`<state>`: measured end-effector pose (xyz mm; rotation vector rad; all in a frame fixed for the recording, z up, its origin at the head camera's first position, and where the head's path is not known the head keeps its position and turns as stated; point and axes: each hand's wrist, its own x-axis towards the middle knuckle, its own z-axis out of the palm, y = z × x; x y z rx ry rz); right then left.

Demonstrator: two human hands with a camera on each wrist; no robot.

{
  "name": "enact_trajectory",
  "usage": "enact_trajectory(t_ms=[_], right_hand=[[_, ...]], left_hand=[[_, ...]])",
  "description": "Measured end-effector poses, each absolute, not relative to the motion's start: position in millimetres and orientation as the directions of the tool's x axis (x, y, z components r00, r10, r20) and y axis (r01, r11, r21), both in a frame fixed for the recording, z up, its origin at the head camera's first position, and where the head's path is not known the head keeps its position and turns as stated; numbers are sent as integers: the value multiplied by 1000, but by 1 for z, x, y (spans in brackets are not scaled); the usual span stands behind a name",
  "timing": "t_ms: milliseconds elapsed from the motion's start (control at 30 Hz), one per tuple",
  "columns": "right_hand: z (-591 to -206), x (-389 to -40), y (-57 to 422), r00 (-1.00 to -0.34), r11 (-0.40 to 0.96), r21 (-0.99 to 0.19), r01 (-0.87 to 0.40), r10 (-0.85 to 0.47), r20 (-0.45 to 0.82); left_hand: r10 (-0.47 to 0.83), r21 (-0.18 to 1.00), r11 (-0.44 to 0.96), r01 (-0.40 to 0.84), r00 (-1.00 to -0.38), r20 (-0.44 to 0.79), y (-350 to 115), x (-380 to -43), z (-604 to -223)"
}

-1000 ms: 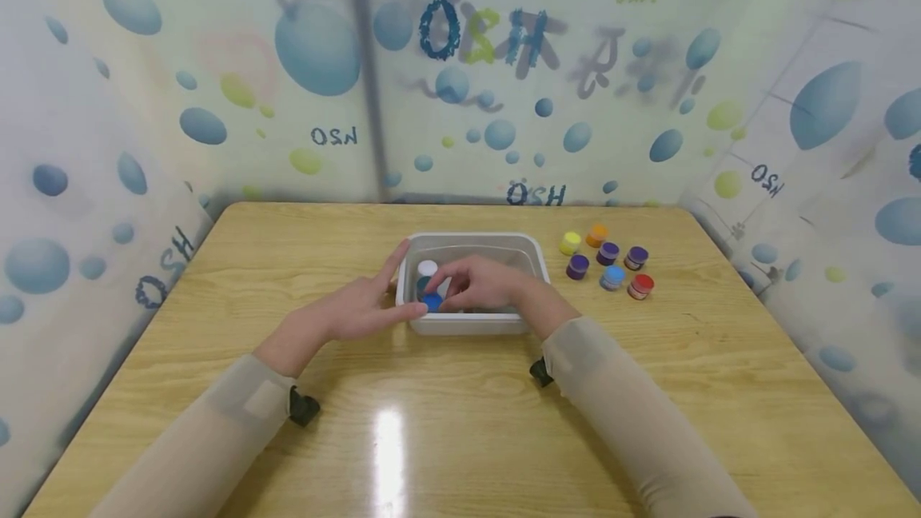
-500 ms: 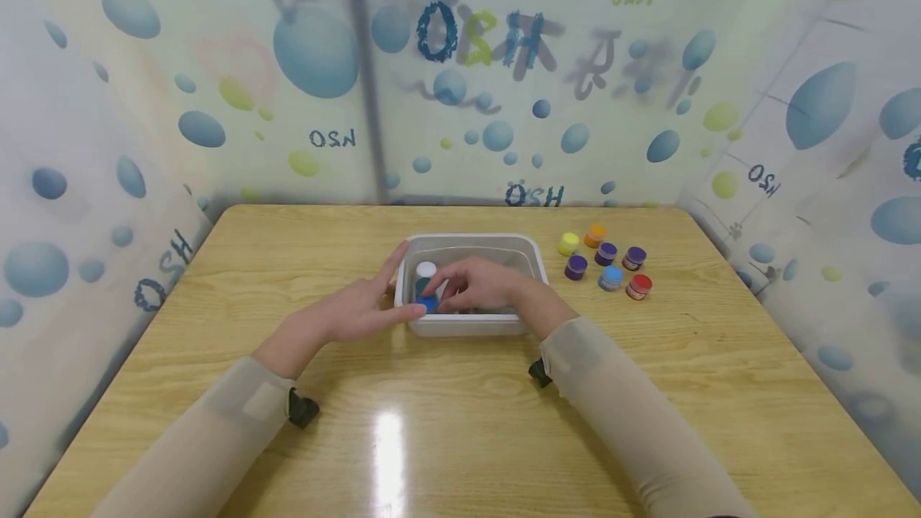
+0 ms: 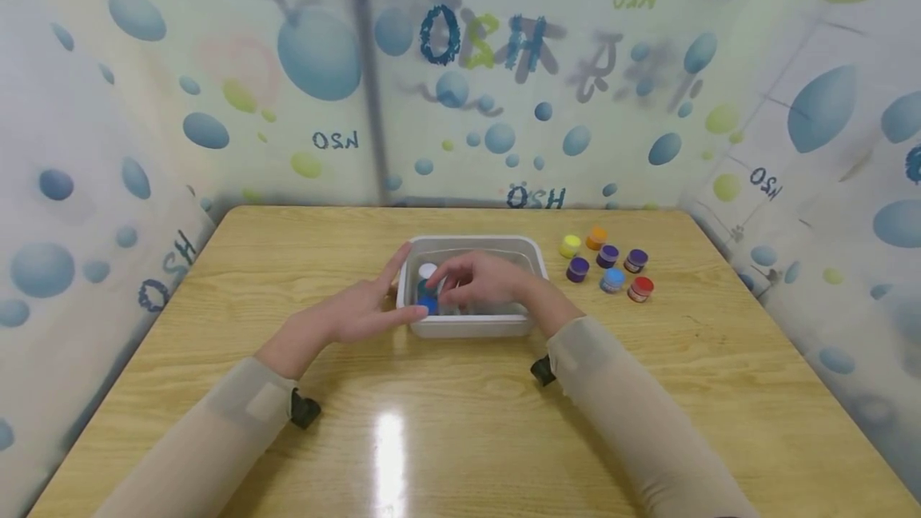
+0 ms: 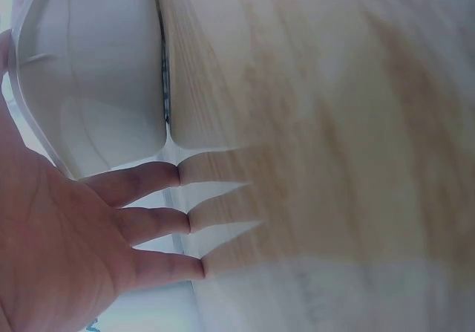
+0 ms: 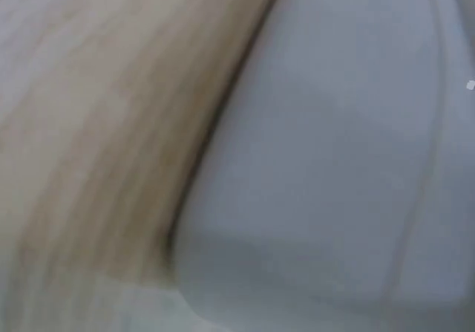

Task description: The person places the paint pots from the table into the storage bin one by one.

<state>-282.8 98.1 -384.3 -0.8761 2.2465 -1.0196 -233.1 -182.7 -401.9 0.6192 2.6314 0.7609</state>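
A white plastic bin stands on the wooden table. My left hand rests against its left end, thumb along the near corner and index finger at the far corner. In the left wrist view the other fingers stretch down beside the bin's wall towards the tabletop. Inside, at the left end, are a white-capped paint jar, a dark teal one and a blue-lidded one. Over them my right hand reaches in with loosely bent fingers; nothing shows between them. The right wrist view has only bin wall and table.
Several small paint jars stand on the table right of the bin: yellow, orange, light blue, red and purple ones. A patterned wall covering encloses the table's back and sides.
My right hand has lifted slightly, and its fingertips have come away from the blue-lidded jar. The left hand stays at the bin's left end.
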Motion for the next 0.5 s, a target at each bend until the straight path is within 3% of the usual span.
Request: enact_trajectory(t_ms=[200,500], right_hand=[[-374,-280,110,-672,474,-796,-378,-731,-117],[-361,-267,162,-775,489,-812,-318,-628,-74]], left_hand=[[483,570,765,300,-852,-200,-182,-232,-403],[496,576,754,316,-849,-184,-183,-232,-405]])
